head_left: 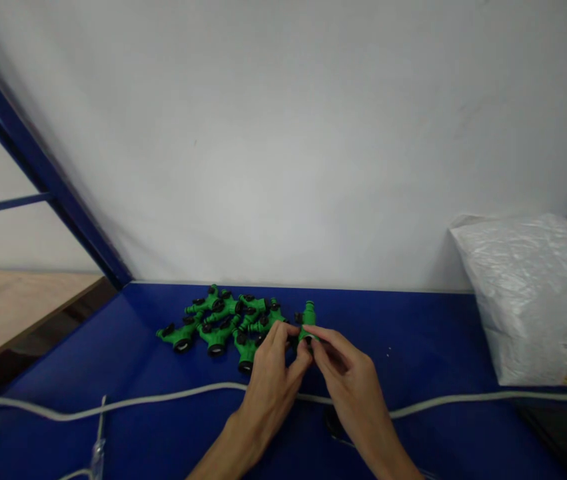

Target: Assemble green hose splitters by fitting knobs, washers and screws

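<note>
Left hand [273, 373] first: fingers pinched on one side of a green fitting [308, 325], with my right hand [350, 380] pinching the other side, so both are closed on it just above the blue table [413, 340]. It sits right beside the pile [223, 323] of the same parts to the left. Looks like hard, light plastic, probably a bit slick, so I'd grip the fat body rather than the black end. White cable [163, 399] in front, plastic bag [538, 293] far right.
</note>
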The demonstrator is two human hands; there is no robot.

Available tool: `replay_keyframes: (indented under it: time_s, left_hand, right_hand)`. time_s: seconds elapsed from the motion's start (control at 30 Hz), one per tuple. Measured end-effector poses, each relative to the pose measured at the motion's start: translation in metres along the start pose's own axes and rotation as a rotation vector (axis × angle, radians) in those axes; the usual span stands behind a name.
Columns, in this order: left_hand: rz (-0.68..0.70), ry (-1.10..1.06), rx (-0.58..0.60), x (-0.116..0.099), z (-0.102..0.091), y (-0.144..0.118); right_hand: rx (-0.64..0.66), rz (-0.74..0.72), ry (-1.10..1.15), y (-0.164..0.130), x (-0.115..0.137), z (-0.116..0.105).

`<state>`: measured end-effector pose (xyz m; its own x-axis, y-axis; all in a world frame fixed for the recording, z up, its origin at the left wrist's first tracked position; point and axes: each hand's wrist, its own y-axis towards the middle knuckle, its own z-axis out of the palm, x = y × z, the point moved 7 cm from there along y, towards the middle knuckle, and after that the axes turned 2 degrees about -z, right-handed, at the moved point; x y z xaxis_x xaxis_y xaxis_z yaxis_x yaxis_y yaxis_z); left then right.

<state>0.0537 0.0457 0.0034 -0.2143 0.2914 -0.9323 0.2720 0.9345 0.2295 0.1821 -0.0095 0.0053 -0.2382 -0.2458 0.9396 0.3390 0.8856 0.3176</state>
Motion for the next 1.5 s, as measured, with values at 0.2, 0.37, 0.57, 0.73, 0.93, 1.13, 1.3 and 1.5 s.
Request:
replay_keyframes:
  time_s: [0.2, 0.37, 0.57, 0.73, 0.93, 1.13, 1.3, 1.5]
  left_hand:
    - [-0.018, -0.016, 0.026, 0.0, 0.003, -0.002]
    - [0.017, 0.126, 0.011, -0.003, 0.005, -0.002]
    - [0.019, 0.119, 0.052, 0.001, 0.005, 0.002]
    - [0.036, 0.06, 0.129, -0.001, 0.004, 0.007]
    - [0.043, 0.059, 0.193, 0.0, 0.007, 0.009]
    - [0.034, 0.051, 0.215, 0.0, 0.007, 0.008]
    - [-0.004, -0.025, 0.26, -0.003, 0.009, 0.006]
    - [-0.214, -0.337, 0.229, 0.019, 0.005, 0.017]
  right_hand:
    - [-0.027, -0.049, -0.068, 0.0, 0.004, 0.0]
    - [-0.026, -0.057, -0.076, -0.001, 0.003, 0.001]
    - [-0.009, -0.005, -0.014, 0.002, -0.003, 0.0]
    - [0.083, 0.066, 0.114, 0.009, -0.006, 0.0]
    - [0.105, 0.085, 0.161, 0.012, -0.006, -0.003]
    - [0.101, 0.044, 0.159, 0.011, -0.003, -0.004]
    - [0.084, 0.076, 0.172, 0.012, -0.007, -0.006]
    - [0.171, 0.096, 0.126, 0.019, -0.001, -0.019]
